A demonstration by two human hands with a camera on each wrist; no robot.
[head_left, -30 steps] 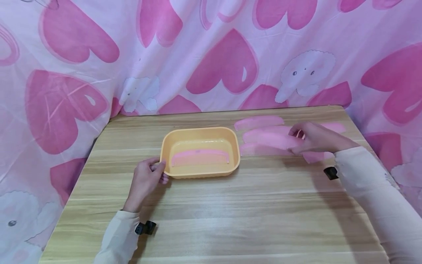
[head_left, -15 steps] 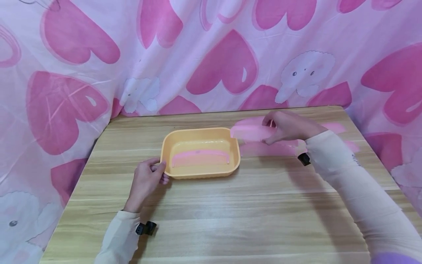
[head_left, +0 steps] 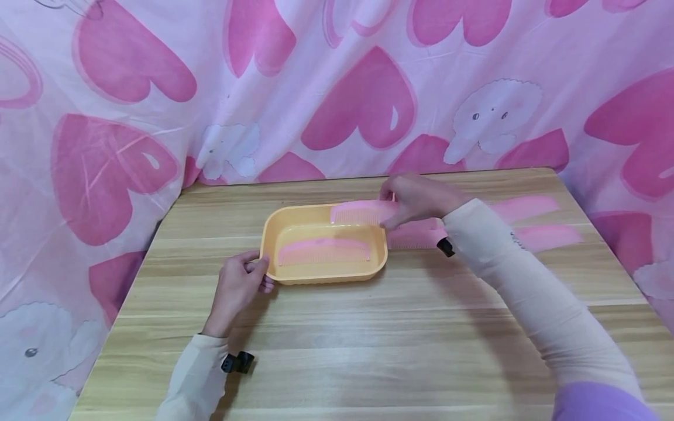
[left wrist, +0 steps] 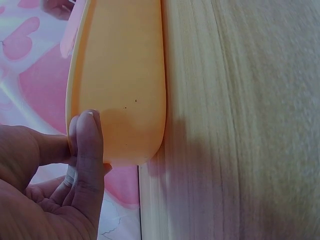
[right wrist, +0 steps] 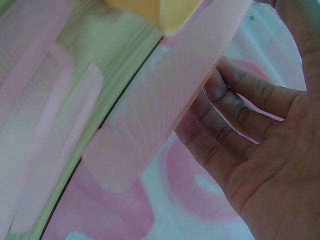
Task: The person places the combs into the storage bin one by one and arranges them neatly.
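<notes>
In the head view, my left hand [head_left: 239, 285] pinches the left rim of a shallow yellow-orange plastic basin [head_left: 323, 279]; the left wrist view shows thumb and fingers on either side of the basin's wall [left wrist: 122, 85]. One pink comb [head_left: 323, 250] lies on the basin floor, teeth toward me. My right hand [head_left: 423, 197] holds a second pink comb [head_left: 360, 211] by its right part, its left end above the basin's back right corner. In the right wrist view the fingers [right wrist: 245, 110] lie along the spine of that comb [right wrist: 160, 100].
Other pink combs lie on the wooden table [head_left: 342, 351] right of the basin: one comb [head_left: 413, 237] beside its right wall, partly hidden by my right arm, and combs [head_left: 526, 207] farther right. A pink heart-patterned curtain [head_left: 358, 99] hangs behind the table.
My right hand has lifted a comb from the group on the right and carried it left to the basin's back right corner. My left hand stays on the rim.
</notes>
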